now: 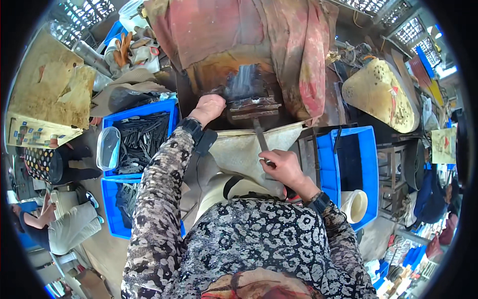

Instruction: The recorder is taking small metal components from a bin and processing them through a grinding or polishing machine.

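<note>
My right hand (285, 168) is closed round the lower end of a flat metal bar (260, 133) in front of my waist. The bar runs up to a dark, worn metal block (255, 107) in the machine's opening. Just beyond the block is a grey, streaked, blurred surface (244, 82), perhaps a turning wheel. My left hand (209, 108) is closed at the left side of the opening, beside the block. Whatever its fingers grip there is hidden. A pale cloth (256, 149) hangs below the opening, between my hands.
Stained red cloths (209, 30) drape over the machine. At left, a blue crate (174, 107) holds many dark metal strips, with a clear plastic tub (108, 148) on its edge. At right stands another blue crate (368, 164) with a white bucket (354, 205). A person (55, 219) sits at far left.
</note>
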### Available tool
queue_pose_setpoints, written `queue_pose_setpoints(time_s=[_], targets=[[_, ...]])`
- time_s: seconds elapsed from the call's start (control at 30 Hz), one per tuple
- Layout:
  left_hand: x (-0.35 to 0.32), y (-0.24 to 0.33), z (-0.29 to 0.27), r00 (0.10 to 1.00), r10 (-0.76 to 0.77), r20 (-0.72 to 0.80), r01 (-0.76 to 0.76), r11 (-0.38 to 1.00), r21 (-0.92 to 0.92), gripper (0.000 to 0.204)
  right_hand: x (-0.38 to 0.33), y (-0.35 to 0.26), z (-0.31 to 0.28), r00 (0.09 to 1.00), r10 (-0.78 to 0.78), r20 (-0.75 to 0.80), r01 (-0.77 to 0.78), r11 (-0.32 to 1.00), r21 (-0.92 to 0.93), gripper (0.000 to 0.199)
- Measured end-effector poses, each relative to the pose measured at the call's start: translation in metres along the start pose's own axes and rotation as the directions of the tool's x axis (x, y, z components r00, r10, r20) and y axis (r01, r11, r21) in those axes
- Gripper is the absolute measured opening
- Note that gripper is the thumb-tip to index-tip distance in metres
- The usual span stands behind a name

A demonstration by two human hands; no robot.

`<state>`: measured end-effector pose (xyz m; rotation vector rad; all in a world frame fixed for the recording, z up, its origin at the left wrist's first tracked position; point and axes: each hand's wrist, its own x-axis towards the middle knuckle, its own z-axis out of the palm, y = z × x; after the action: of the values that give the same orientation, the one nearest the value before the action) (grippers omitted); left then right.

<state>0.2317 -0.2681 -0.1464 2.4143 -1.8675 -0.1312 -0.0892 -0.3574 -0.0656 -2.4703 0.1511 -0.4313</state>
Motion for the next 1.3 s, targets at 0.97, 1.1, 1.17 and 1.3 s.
queue_pose_setpoints(time_s=[0.97, 1.1, 1.17, 1.3], targets=[[-0.174, 0.100, -0.162, 0.431, -0.898, -0.087, -0.182, 0.008, -0.983, 0.023, 0.163, -0.136, -0.010, 0.949, -0.137, 0.284, 0.051, 0.955, 0.293, 0.022], [-0.162, 0.102, -0.157, 0.676, -0.723, -0.143, -0.512, -0.322, -0.796, 0.024, 0.156, -0.146, -0.013, 0.941, -0.187, 0.283, 0.147, 0.977, 0.157, 0.025], [-0.158, 0.104, -0.155, 0.707, -0.684, -0.180, -0.583, -0.420, -0.695, 0.025, 0.155, -0.148, -0.013, 0.942, -0.214, 0.260, 0.183, 0.973, 0.137, 0.026], [-0.155, 0.104, -0.153, 0.730, -0.651, -0.208, -0.614, -0.490, -0.619, 0.025, 0.154, -0.147, -0.013, 0.944, -0.260, 0.205, 0.249, 0.965, 0.079, 0.027]])
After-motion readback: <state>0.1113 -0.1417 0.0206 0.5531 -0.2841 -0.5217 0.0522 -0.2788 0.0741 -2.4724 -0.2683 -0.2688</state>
